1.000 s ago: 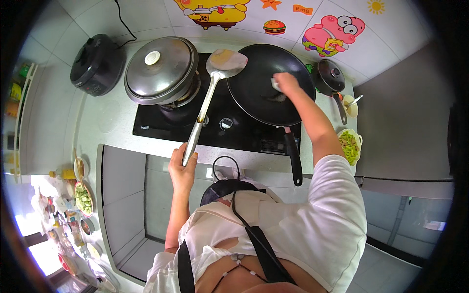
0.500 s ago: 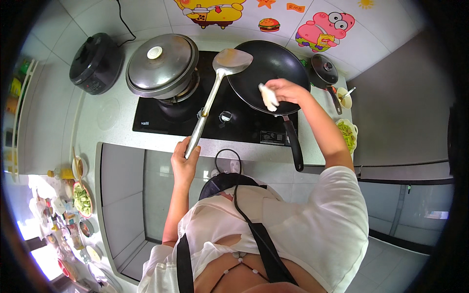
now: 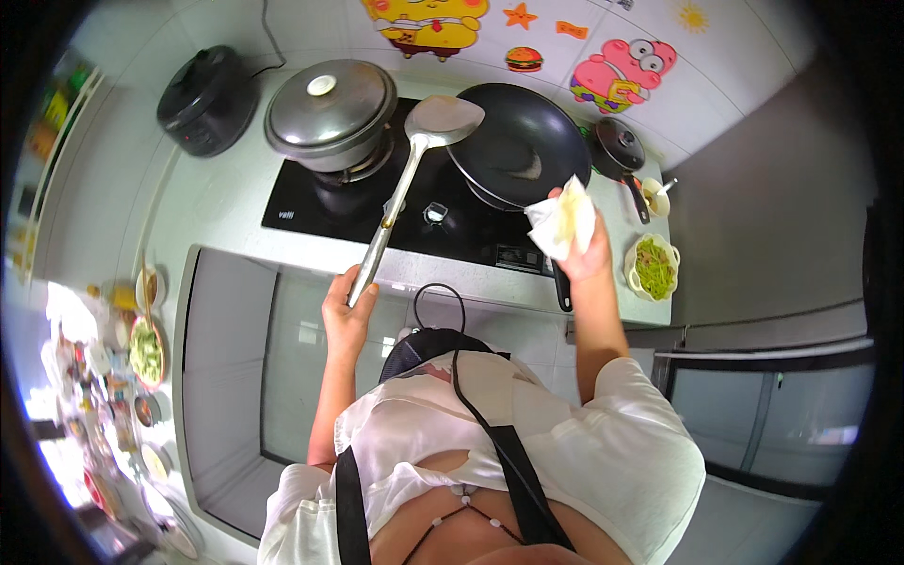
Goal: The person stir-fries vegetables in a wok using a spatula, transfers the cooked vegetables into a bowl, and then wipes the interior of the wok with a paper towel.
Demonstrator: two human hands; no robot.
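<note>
Wrapped round the handle of a long metal wok spatula (image 3: 401, 190), my left hand (image 3: 347, 306) holds it up over the front of the stove. The spatula's broad head is beside the left rim of a black wok (image 3: 516, 141). My right hand (image 3: 590, 247) grips a crumpled white paper towel (image 3: 565, 222) with a yellowish stain, in front of the wok's near right rim. The towel and hand cover part of the wok's handle (image 3: 562, 286). A shiny patch shows inside the wok.
A lidded metal pot (image 3: 330, 118) stands on the left burner of the black stove (image 3: 311, 209), beside a black rice cooker (image 3: 209, 102). On the right are a small lidded pan (image 3: 621, 146), a small bowl (image 3: 656, 200) and a white dish of green shreds (image 3: 652, 267). Several dishes line the left counter.
My right hand has drawn back out of the wok toward me, and the paper towel now shows spread wider. My left hand keeps the wok spatula in nearly the same place.
</note>
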